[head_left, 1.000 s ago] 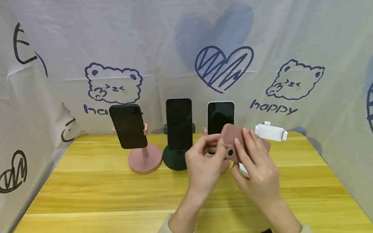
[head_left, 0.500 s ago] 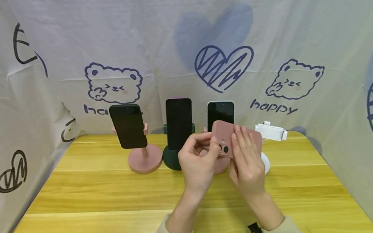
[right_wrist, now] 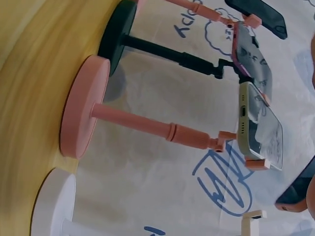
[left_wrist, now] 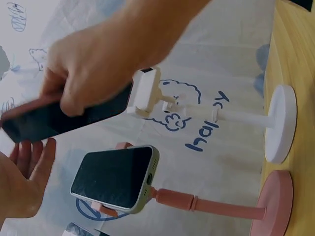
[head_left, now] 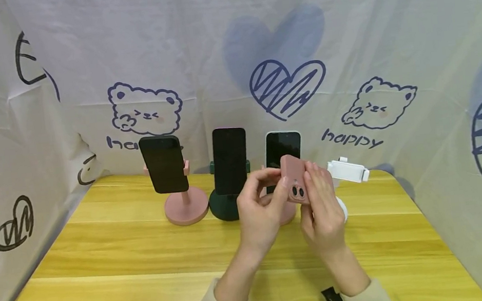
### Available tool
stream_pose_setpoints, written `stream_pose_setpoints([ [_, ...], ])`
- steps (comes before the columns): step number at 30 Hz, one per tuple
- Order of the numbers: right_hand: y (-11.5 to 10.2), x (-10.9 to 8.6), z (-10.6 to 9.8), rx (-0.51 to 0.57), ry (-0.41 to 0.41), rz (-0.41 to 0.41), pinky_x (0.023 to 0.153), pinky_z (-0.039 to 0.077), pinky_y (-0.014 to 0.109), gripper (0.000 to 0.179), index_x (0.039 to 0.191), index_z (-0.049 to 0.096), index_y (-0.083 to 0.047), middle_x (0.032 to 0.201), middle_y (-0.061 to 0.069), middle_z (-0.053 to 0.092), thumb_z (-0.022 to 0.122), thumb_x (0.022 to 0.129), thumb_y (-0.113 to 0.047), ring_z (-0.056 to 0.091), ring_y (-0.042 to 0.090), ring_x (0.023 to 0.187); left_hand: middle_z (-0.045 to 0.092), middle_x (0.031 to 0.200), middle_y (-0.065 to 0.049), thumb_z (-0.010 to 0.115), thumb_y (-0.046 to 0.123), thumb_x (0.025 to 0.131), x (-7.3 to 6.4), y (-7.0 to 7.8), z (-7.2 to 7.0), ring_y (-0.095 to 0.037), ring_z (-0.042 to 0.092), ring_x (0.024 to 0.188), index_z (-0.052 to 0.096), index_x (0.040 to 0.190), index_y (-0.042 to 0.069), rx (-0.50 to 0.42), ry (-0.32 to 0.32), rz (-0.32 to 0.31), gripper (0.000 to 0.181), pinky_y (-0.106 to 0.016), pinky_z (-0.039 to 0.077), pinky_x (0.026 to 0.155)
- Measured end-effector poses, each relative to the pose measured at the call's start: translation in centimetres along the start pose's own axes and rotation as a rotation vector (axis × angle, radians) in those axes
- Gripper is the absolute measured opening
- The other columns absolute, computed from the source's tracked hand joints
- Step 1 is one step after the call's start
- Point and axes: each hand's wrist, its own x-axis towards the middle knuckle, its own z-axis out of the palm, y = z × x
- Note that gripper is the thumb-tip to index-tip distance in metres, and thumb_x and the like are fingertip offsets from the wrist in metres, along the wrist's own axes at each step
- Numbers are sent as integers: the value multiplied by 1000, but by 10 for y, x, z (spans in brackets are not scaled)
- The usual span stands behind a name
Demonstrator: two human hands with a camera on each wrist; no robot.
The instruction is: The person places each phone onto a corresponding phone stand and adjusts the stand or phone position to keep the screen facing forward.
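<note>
A phone in a pink case (head_left: 294,177) is held up in the air, its back with two camera lenses towards the head camera. My left hand (head_left: 258,212) pinches its lens end with thumb and fingertips. My right hand (head_left: 324,210) grips the other end, its fingers laid along the back. In the left wrist view the phone's dark screen (left_wrist: 93,115) shows the right thumb across it. Close behind the phone is a white phone stand (head_left: 349,170) with a bare clamp. Only a corner of the pink-cased phone (right_wrist: 298,189) appears in the right wrist view.
Three other phones stand upright in stands at the back of the wooden table (head_left: 129,299): a black phone (head_left: 164,163) on pink, a dark phone (head_left: 230,159) on green, and a light-edged phone (head_left: 283,143) on pink. A printed cloth (head_left: 212,40) hangs behind.
My right hand has moved left and slightly down over the phone's back. The phone has tilted, so two lenses show where one did. The white stand's base is more visible.
</note>
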Motion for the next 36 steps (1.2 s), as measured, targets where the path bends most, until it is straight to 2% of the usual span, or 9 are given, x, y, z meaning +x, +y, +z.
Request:
stream_pose_setpoints([
  [4,-2,5,-5,65,-27,74,111,48,33,35,131,62,15,132,29,65,51,99,4,62,33,130,67,106,-21,70,14,100,3,-5,-5,-23,66,100,66,115,-7,19,-8,70,26,-35,64,81],
  [7,-7,14,-10,100,-40,113,103,52,22,33,128,62,18,128,30,67,51,106,-5,66,33,125,68,105,-19,72,7,98,6,-8,-10,-27,67,100,66,115,-7,52,-13,89,23,-38,64,83],
  [8,-10,18,-11,128,-45,128,103,52,23,33,128,61,18,128,30,67,51,106,-4,66,34,123,68,106,-19,72,4,97,7,-9,-11,-28,68,100,67,116,-7,62,-20,83,22,-39,64,84],
  [12,-19,31,-15,280,-63,202,75,44,8,32,130,61,17,130,29,66,51,99,11,71,21,100,71,109,-17,73,-1,95,11,-14,-18,-29,70,102,68,118,-6,85,-77,9,24,-39,63,87],
  [15,-19,30,-17,372,-84,270,77,47,9,41,131,61,17,133,28,65,51,92,22,69,18,97,72,112,-14,74,3,96,12,-16,-22,-25,70,105,70,122,-3,107,-146,-71,27,-38,62,88],
  [19,-15,20,-21,385,-111,370,95,57,24,41,132,60,16,134,20,68,55,92,24,69,19,117,72,119,-11,76,8,95,13,-17,-25,-23,69,112,69,128,1,152,-232,-148,35,-38,61,93],
  [24,-16,12,-25,415,-115,499,90,59,25,33,127,60,19,126,5,72,58,94,21,71,13,113,72,123,-9,80,9,92,13,-18,-28,-22,66,116,68,133,5,181,-301,-203,43,-43,59,98],
  [29,-19,11,-26,503,-98,617,87,61,25,21,117,57,24,115,-7,73,58,99,13,73,10,103,72,121,-10,81,7,91,14,-19,-29,-22,67,114,68,133,7,195,-361,-234,45,-41,59,97],
  [36,-21,11,-26,531,-119,671,88,60,25,24,120,56,23,116,-8,73,58,100,11,72,10,105,73,113,-14,77,2,92,14,-18,-27,-24,71,107,70,126,3,165,-364,-229,34,-29,60,93],
])
